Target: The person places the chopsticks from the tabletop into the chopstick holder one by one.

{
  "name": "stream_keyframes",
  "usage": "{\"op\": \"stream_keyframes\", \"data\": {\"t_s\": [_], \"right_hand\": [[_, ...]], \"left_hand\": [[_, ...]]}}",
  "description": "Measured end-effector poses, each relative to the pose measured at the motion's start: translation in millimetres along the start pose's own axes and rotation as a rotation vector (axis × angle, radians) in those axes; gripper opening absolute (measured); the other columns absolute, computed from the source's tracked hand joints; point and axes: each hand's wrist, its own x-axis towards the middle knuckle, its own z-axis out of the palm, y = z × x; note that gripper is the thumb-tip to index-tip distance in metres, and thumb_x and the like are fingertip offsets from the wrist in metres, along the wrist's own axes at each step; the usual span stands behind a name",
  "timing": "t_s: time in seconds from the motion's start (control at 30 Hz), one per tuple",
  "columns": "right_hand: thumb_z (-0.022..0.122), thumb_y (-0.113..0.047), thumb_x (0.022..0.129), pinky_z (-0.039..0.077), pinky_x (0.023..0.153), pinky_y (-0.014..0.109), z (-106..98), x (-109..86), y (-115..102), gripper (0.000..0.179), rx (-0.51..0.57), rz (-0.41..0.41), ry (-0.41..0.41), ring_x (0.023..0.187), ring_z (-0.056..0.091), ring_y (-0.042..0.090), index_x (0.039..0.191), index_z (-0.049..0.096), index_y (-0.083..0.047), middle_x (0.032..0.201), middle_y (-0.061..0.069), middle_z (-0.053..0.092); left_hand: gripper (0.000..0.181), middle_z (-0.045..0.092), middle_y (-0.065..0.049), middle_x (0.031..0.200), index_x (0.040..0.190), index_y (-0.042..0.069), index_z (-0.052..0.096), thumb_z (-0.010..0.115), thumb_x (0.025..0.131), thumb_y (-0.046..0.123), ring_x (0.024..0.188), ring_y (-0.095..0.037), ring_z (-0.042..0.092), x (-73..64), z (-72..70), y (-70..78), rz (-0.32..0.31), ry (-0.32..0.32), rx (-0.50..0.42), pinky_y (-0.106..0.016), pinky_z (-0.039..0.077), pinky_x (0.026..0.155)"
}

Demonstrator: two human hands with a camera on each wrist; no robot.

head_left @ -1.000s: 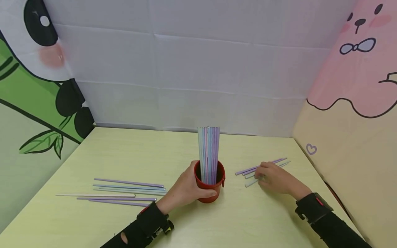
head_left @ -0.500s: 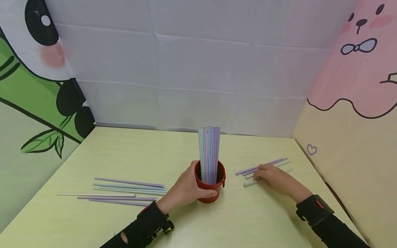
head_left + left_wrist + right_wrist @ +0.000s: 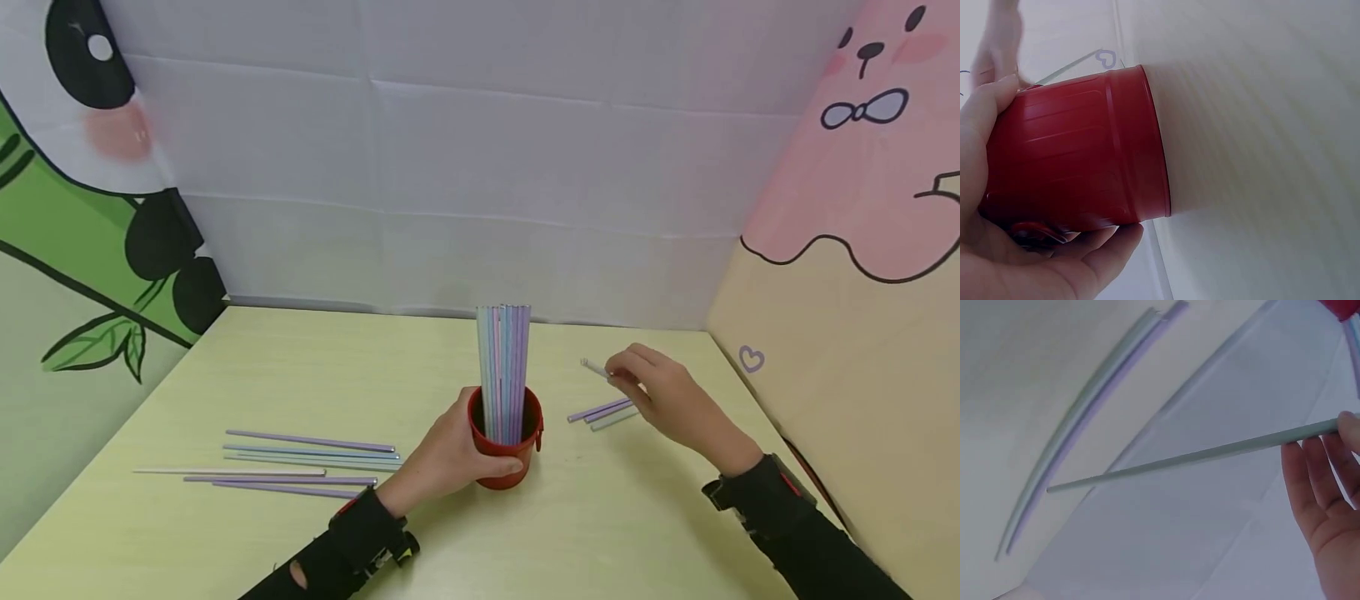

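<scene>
- Around the red cup (image 3: pixel 1075 150), the left hand (image 3: pixel 448 462) is gripping.
- Right of the cup, the right hand (image 3: pixel 675 402) is pinching a pale straw (image 3: pixel 1197 456) — pinching softly is probably best for stopping bends.

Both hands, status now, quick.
Left hand: closed around the red cup.
Right hand: closed, pinching one pale green straw between its fingers.

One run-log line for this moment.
left hand: grips red cup | right hand: holds pale green straw midair | red cup: contains straw bundle
</scene>
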Motion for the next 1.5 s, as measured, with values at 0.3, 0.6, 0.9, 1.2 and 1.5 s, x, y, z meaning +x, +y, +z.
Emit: {"op": "stream_keyframes", "data": {"t_s": [0.3,0.6,0.9,1.2,1.5], "right_hand": [[0.065,0.017,0.078,0.052,0.071,0.018,-41.5,63.9,-57.4,0.025,0.232,0.130,0.321,0.078,0.059,0.016,0.097,0.057,0.004,0.089,0.008,0.059],[0.053,0.014,0.090,0.056,0.070,0.032,-56.5,104.3,-92.1,0.016,0.599,0.256,0.372,0.078,0.061,0.030,0.104,0.048,0.012,0.093,0.020,0.056],[0.051,0.006,0.095,0.056,0.070,0.036,-45.7,124.8,-102.9,0.014,0.726,0.309,0.318,0.076,0.060,0.035,0.107,0.044,0.009,0.094,0.024,0.054],[0.053,0.005,0.095,0.057,0.068,0.042,-17.9,123.4,-105.3,0.014,0.715,0.379,0.212,0.075,0.062,0.035,0.107,0.047,0.007,0.090,0.022,0.053],[0.055,0.002,0.095,0.057,0.065,0.042,10.3,115.4,-106.7,0.014,0.690,0.437,0.121,0.073,0.062,0.032,0.107,0.049,0.004,0.088,0.018,0.056]], "left_hand": [[0.092,0.048,0.009,0.125,0.136,0.023,0.033,0.086,0.065,0.047,0.109,-0.009,0.051,1.2,-1.0,-1.7,0.008,0.005,0.001,-0.037,0.049,0.088],[0.093,0.048,0.010,0.126,0.136,0.022,0.032,0.086,0.064,0.047,0.109,-0.009,0.050,1.1,-1.5,-2.7,-0.002,0.000,0.005,-0.035,0.049,0.088],[0.094,0.048,0.011,0.125,0.136,0.024,0.032,0.086,0.064,0.048,0.109,-0.008,0.050,1.4,-2.0,-3.9,-0.019,-0.002,-0.006,-0.035,0.049,0.088],[0.094,0.047,0.011,0.127,0.138,0.025,0.030,0.086,0.065,0.046,0.110,-0.008,0.050,2.1,-0.9,-4.4,-0.008,-0.012,-0.021,-0.035,0.048,0.089],[0.091,0.048,0.001,0.127,0.138,0.017,0.033,0.088,0.067,0.031,0.110,-0.017,0.052,-1.4,-2.8,8.9,0.023,0.001,-0.055,-0.042,0.048,0.090]]}}
